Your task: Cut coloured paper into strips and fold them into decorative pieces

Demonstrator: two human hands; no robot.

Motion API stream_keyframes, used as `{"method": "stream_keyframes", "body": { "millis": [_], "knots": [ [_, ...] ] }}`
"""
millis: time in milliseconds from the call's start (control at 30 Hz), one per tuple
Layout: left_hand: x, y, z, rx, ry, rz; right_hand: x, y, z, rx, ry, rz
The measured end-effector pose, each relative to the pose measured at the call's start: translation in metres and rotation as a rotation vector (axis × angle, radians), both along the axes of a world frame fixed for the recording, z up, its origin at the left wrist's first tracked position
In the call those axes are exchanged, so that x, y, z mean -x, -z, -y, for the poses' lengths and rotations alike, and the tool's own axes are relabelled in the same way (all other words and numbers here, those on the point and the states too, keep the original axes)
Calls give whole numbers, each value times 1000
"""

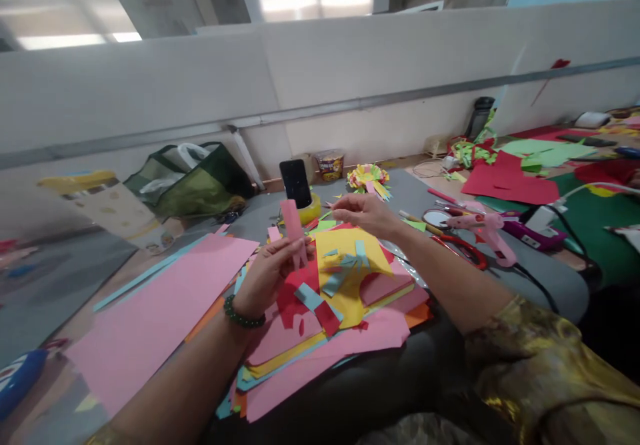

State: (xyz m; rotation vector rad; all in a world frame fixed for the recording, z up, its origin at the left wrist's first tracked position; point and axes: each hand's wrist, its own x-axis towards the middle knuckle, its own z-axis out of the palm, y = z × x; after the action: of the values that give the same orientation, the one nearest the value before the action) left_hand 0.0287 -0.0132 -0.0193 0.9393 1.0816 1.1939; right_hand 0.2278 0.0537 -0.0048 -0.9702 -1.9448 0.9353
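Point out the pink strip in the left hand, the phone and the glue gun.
Pink strip (291, 220): head view, on its flat upper part.
Phone (296, 184): head view, on its dark screen.
Glue gun (493, 226): head view, on its pink body.

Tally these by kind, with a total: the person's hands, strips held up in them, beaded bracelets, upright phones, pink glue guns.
Hands: 2, the left hand and the right hand
Held strips: 1, the pink paper strip
Beaded bracelets: 1, the green bracelet
Upright phones: 1, the black phone
Pink glue guns: 1, the glue gun
Total: 6
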Motion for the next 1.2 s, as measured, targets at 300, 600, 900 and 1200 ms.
{"method": "stream_keyframes", "body": {
  "millis": [300,600,900,1200],
  "knots": [
    [-1,-4,-7,75,-154,19,2,8,4,-54,-176,670],
    [3,5,-7,-45,-32,-85,6,20,-5,-115,-92,685],
    [4,9,-7,-197,91,-197,11,14,8,-70,-102,823],
    [3,9,-5,-175,99,-210,2,11,-4,-58,21,630]
  ]
}}
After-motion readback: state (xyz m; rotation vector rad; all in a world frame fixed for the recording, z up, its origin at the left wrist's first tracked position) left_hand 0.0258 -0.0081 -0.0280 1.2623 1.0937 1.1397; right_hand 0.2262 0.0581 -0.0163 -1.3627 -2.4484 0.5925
